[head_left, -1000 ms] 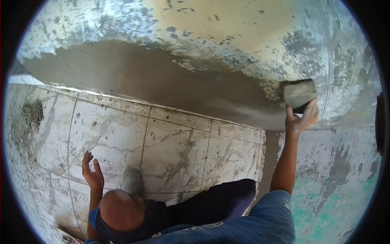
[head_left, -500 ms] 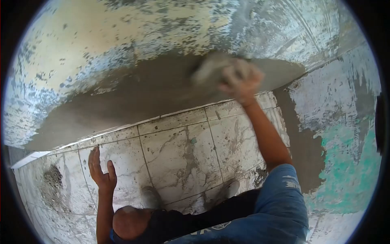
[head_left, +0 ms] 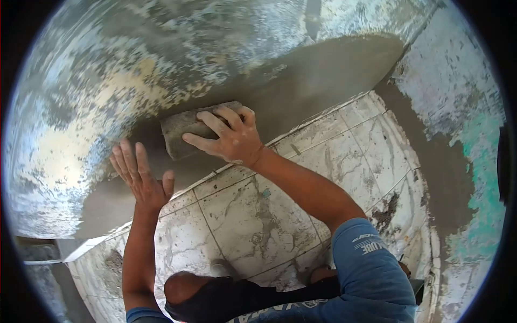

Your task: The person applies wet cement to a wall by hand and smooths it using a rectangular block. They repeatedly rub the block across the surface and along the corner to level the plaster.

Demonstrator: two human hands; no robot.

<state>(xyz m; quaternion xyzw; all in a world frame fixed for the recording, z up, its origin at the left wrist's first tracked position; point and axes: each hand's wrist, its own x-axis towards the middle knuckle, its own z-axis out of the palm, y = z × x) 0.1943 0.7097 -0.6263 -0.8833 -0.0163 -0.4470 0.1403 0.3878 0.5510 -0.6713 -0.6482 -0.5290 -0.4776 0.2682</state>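
Observation:
My right hand [head_left: 234,135] grips a rectangular, cement-stained sponge [head_left: 180,132], with fingers spread over its top and right end. The sponge lies against a band of smooth grey plaster [head_left: 328,70] low on the wall. To its left, my left hand [head_left: 141,177] is raised and open, its fingers extended and its thumb apart. Nothing is in that hand. It overlaps the left part of the plaster band in view; whether it touches the wall I cannot tell.
Above the plaster, the wall [head_left: 145,81] is patchy yellow, white and grey. Stained, marble-patterned tiles [head_left: 253,220] cover the floor, with a dirt patch [head_left: 385,212] at right. The side wall [head_left: 484,177] has green paint and a grey plaster strip [head_left: 444,177].
My right hand has swept the sponge leftward and down along the plaster. My left hand has risen from over the floor tiles to the plaster band. The camera view has shifted.

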